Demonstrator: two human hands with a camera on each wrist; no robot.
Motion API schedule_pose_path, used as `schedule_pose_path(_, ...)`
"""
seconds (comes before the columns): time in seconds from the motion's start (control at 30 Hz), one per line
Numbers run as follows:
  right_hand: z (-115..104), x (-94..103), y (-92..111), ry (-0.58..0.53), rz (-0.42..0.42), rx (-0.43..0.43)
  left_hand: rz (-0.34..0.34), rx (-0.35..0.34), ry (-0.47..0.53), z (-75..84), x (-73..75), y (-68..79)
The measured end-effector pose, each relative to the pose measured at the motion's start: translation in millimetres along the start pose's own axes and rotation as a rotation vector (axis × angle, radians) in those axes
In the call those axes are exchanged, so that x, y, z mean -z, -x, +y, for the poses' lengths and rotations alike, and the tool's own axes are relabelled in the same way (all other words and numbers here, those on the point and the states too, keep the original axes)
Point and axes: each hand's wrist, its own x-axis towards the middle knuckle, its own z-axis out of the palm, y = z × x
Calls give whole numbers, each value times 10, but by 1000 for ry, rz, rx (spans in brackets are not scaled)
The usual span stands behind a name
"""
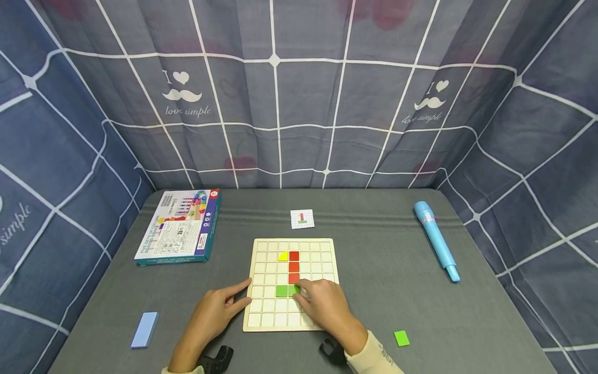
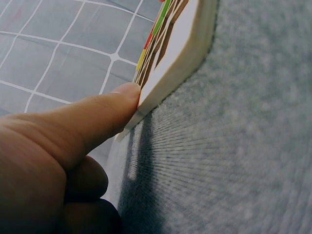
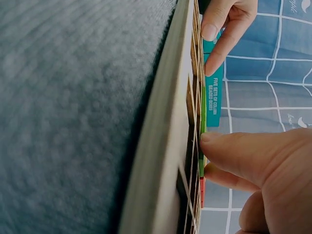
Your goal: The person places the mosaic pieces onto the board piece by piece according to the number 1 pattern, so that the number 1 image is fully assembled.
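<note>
A pale wooden grid board (image 1: 267, 319) lies flat in front of me. In its grid sit a yellow square tile (image 1: 283, 256), a column of red tiles (image 1: 294, 267) and a green tile (image 1: 282, 291). My right hand (image 1: 327, 306) pinches a second green tile (image 1: 292, 290) between thumb and index finger, just right of the first and below the red column. The hand partly hides it. With thumb and index finger spread, my left hand (image 1: 216, 310) touches the board's left edge. The left wrist view shows a fingertip (image 2: 127, 92) against that edge.
Behind the board lies a small pattern card (image 1: 302, 220). A teal-edged box (image 1: 177, 228) is at the back left, with a light blue rectangular piece (image 1: 144, 330) nearer me. On the right are a blue tube-shaped pen (image 1: 436, 241) and a loose green tile (image 1: 402, 338).
</note>
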Motion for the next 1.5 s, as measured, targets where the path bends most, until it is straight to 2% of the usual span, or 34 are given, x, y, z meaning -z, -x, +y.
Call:
schedule_pose_path(0.2, 51, -1, 61, 8, 20, 13, -3, -2, -2, -5, -15, 1)
schedule_pose_path(0.4, 153, 77, 265, -2, 91, -3, 2, -22, 2, -18, -24, 5)
schedule_pose_path(0.53, 240, 177, 446, -24, 106, -33, 23, -35, -7, -28, -29, 9)
schedule_pose_path(0.8, 489, 436, 1001, -51, 79, -148, -13, -32, 8, -41, -48, 26)
schedule_pose_path(0.97, 614, 553, 1162, -31, 95, -191, 23, -33, 6, -36, -24, 17)
schedule_pose_path(1.07, 663, 626, 1261, -23, 94, -219, 5, -25, 4, -34, -22, 16)
schedule_pose_path(1.2, 709, 720, 1407, 0, 46, -306, -21, -9, 17, -44, -20, 21)
schedule_pose_path(1.37, 766, 815, 1537, 32, -48, -443, 4, -21, 30, -45, -9, 8)
schedule_pose_path(1.5, 823, 869, 1640, 51, -81, -506, 2, -14, 16, -31, -15, 4)
